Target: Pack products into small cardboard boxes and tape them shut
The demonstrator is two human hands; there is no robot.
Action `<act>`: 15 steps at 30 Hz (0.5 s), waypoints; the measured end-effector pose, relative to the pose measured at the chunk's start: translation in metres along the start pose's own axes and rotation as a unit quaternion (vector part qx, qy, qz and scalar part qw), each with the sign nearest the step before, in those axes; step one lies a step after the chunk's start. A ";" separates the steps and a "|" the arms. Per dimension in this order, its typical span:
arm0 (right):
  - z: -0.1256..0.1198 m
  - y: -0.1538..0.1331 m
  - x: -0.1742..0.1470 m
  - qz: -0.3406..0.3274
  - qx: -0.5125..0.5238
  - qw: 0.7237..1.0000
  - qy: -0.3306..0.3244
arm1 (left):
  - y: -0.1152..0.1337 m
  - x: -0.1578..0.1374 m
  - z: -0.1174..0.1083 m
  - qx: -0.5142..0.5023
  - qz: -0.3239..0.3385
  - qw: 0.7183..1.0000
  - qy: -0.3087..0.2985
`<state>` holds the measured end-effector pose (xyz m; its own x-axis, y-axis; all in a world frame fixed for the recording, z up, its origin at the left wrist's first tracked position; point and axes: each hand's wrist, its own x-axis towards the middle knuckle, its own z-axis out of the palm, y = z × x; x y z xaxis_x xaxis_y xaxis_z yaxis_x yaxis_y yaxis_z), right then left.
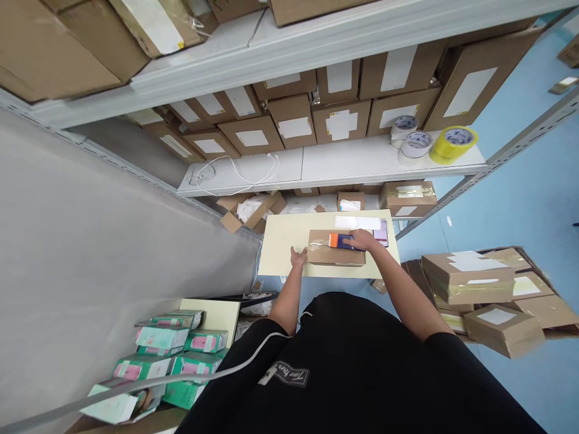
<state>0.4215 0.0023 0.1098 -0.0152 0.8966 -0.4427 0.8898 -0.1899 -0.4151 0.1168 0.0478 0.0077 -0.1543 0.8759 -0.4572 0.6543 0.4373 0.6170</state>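
My right hand point(360, 239) grips an orange-and-navy tape dispenser point(333, 240) at the top of a cardboard box point(337, 257), which lies on the cream tabletop point(278, 238). My left hand point(298, 257) is open, fingers spread, at the box's left end. White label sheets point(357, 223) lie just behind the box.

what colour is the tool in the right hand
The tool is dark blue and orange, best seen in the head view.
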 end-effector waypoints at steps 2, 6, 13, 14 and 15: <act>-0.003 -0.002 0.001 -0.001 -0.001 1.000 -0.005 | 0.003 -0.005 -0.002 0.009 0.021 1.000 0.012; -0.001 -0.010 0.003 -0.003 -0.012 1.000 0.005 | 0.020 -0.009 0.006 0.037 0.089 0.995 -0.032; -0.001 -0.014 -0.001 0.063 -0.015 0.998 0.018 | 0.028 -0.006 0.018 0.068 0.105 0.991 -0.056; -0.004 -0.006 -0.004 0.071 -0.017 0.997 0.014 | 0.026 -0.006 0.018 0.069 0.108 0.990 -0.059; -0.007 0.005 -0.008 0.079 -0.022 0.997 0.013 | 0.025 -0.005 0.017 0.069 0.110 0.990 -0.061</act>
<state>0.4292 -0.0029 0.1166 0.1371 0.8673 -0.4785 0.8996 -0.3113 -0.3064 0.1467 0.0505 0.0150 0.0879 0.9119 -0.4008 0.7588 0.1994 0.6201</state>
